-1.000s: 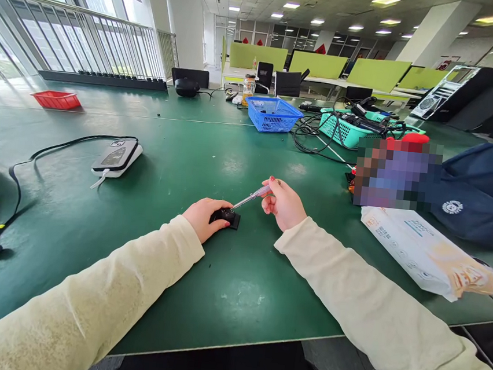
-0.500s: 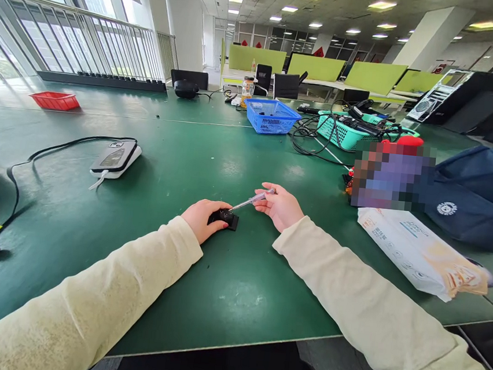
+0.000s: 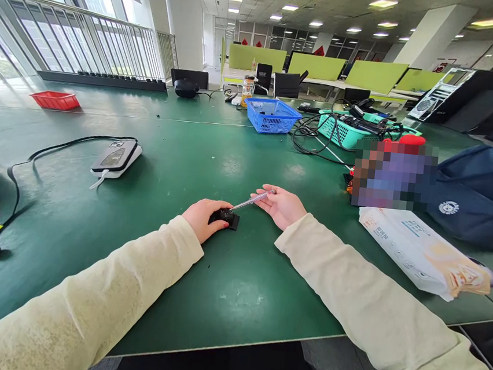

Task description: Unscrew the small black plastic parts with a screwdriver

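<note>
On the green table (image 3: 236,294), my left hand (image 3: 203,218) is closed around a small black block-like part (image 3: 227,218), whose kind I cannot make out. The part lies against the tabletop, its left side covered by my fingers. My right hand (image 3: 282,205) grips a screwdriver (image 3: 249,201) by its clear, purplish handle. The shaft slants down to the left, and its tip meets the top of the black part.
A phone (image 3: 116,158) on a white pad lies to the left with a cable. Farther back are a red tray (image 3: 54,100), a blue basket (image 3: 272,117) and a green basket (image 3: 343,131) of cables. At right lie a tissue pack (image 3: 423,251) and a navy bag (image 3: 481,196).
My right hand has shifted very slightly, its fingers a little changed around the screwdriver handle. The black part and my left hand look almost unmoved.
</note>
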Demonstrator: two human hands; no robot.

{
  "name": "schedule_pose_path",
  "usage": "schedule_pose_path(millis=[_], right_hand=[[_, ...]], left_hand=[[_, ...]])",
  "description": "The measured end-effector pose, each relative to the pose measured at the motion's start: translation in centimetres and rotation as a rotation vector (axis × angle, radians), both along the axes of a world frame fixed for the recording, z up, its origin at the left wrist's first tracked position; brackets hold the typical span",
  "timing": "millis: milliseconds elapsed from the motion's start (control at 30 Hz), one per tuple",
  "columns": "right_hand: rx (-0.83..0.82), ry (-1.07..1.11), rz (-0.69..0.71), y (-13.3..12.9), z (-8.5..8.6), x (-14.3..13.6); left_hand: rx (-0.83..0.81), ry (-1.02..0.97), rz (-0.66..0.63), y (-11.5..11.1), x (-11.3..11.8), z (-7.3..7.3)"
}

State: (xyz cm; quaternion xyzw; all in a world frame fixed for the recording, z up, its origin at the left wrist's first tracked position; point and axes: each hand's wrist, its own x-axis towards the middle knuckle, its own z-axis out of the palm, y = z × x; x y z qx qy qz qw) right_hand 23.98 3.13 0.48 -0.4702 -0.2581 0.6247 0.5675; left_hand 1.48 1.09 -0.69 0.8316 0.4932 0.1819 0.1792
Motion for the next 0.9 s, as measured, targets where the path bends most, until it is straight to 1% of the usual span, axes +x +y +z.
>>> schedule_pose_path(millis=[100, 300, 500, 633, 900], right_hand=[[-0.016, 0.020, 0.026, 0.07, -0.02, 0.10], [-0.017, 0.029, 0.056, 0.03, 0.08, 0.14], [-0.018, 0.028, 0.011, -0.21, 0.21, -0.01], [-0.022, 0.027, 0.011, -0.21, 0.23, -0.06], [-0.037, 0.023, -0.018, -0.37, 0.54, -0.16]], left_hand=[[0.012, -0.003, 0.013, 0.07, 0.04, -0.07], [-0.015, 0.011, 0.002, 0.00, 0.06, 0.16], [0.005, -0.005, 0.024, 0.13, 0.00, -0.30], [-0.012, 0.002, 0.007, 0.12, -0.01, -0.21], [-0.004, 0.014, 0.022, 0.11, 0.06, -0.33]])
